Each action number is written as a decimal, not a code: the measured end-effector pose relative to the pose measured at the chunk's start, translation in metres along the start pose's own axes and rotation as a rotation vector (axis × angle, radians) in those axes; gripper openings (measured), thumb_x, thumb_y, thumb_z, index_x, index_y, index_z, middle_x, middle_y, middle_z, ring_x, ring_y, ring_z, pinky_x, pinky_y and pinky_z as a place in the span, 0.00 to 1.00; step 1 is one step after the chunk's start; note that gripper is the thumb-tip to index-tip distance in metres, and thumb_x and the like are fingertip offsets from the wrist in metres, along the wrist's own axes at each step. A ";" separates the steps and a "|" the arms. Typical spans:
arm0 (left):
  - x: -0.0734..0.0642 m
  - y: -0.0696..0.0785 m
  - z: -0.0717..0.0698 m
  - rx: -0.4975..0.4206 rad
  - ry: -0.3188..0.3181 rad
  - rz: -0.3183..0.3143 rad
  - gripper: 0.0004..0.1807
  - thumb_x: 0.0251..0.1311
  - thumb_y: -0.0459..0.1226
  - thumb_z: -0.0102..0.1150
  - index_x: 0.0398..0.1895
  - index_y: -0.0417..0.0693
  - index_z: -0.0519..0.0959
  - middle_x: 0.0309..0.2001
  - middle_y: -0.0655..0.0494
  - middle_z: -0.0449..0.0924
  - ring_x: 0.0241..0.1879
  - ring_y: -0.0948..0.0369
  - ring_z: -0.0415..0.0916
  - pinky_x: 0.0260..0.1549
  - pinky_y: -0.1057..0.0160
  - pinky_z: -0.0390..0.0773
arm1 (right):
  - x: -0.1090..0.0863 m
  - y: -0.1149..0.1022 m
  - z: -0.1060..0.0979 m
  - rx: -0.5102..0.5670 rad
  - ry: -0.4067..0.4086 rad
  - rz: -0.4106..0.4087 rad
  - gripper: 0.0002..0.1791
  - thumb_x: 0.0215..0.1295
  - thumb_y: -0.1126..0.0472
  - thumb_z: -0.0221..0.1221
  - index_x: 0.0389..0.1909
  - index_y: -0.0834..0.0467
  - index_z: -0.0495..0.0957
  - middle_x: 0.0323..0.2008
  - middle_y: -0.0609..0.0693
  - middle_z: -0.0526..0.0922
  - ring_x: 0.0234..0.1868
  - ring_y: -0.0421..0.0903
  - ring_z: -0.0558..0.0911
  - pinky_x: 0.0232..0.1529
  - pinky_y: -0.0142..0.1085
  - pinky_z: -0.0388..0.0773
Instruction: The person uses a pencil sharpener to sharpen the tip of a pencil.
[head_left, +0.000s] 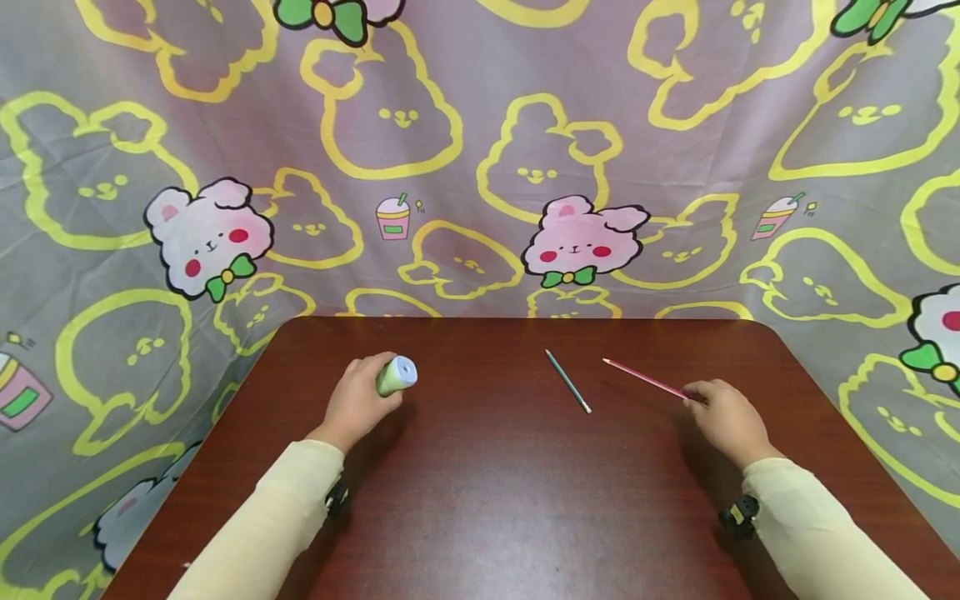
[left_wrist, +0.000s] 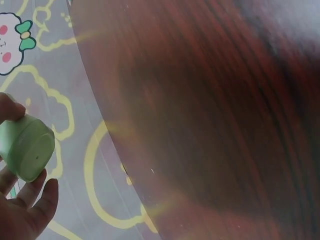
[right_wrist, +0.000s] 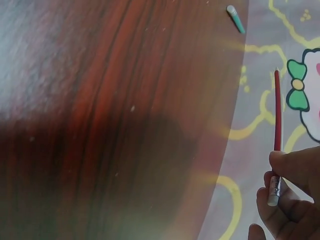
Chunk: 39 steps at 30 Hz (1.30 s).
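Observation:
My left hand (head_left: 362, 398) grips a pale green pencil sharpener (head_left: 389, 379) above the left side of the table. Its light blue end, with a small dark hole, faces right and toward me. In the left wrist view the rounded green bottom of the sharpener (left_wrist: 37, 150) shows between thumb and fingers. Over on the right, my right hand (head_left: 729, 417) pinches a red pencil (head_left: 645, 378) near its eraser end, the tip pointing left and away. The right wrist view shows the pencil's metal band and white eraser (right_wrist: 274, 192) beneath the thumb. Between both hands lies a teal pencil (head_left: 567, 381).
A dark reddish-brown wooden table (head_left: 480, 500) with rounded far corners spreads below both hands. Grey cloth (head_left: 465, 108) with yellow outlines and rabbit faces hangs behind it and along its sides. A dark wrist camera (head_left: 740, 517) sits at the right cuff, another (head_left: 337, 498) at the left.

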<state>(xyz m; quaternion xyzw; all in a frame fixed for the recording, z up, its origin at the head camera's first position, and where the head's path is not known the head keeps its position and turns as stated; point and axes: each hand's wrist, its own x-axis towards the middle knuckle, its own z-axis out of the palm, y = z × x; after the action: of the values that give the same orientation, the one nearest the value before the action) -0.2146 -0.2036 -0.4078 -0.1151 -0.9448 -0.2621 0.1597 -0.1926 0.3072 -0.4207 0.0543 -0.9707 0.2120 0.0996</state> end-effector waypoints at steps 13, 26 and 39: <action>-0.003 0.021 0.007 0.008 0.013 0.067 0.33 0.39 0.34 0.68 0.56 0.45 0.76 0.46 0.49 0.80 0.44 0.52 0.69 0.33 0.54 0.72 | 0.005 -0.022 -0.003 -0.004 0.048 -0.089 0.09 0.60 0.67 0.61 0.40 0.66 0.82 0.36 0.61 0.81 0.35 0.56 0.80 0.36 0.53 0.75; -0.006 0.034 0.009 0.014 0.037 0.141 0.33 0.39 0.33 0.70 0.56 0.46 0.78 0.46 0.49 0.83 0.44 0.52 0.72 0.35 0.53 0.75 | 0.008 -0.042 -0.004 0.013 0.049 -0.173 0.07 0.60 0.68 0.61 0.39 0.64 0.83 0.35 0.57 0.81 0.34 0.53 0.80 0.35 0.49 0.75; -0.007 0.039 0.011 0.023 0.104 0.311 0.31 0.38 0.31 0.74 0.53 0.43 0.79 0.46 0.49 0.83 0.43 0.49 0.77 0.43 0.51 0.77 | 0.012 -0.065 -0.006 -0.003 0.020 -0.220 0.08 0.60 0.67 0.63 0.40 0.63 0.83 0.36 0.55 0.82 0.38 0.54 0.81 0.39 0.52 0.76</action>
<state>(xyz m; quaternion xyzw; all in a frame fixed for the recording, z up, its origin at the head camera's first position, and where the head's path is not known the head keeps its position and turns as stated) -0.1992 -0.1663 -0.4012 -0.2444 -0.9089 -0.2290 0.2485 -0.1943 0.2502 -0.3870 0.1584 -0.9581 0.1986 0.1321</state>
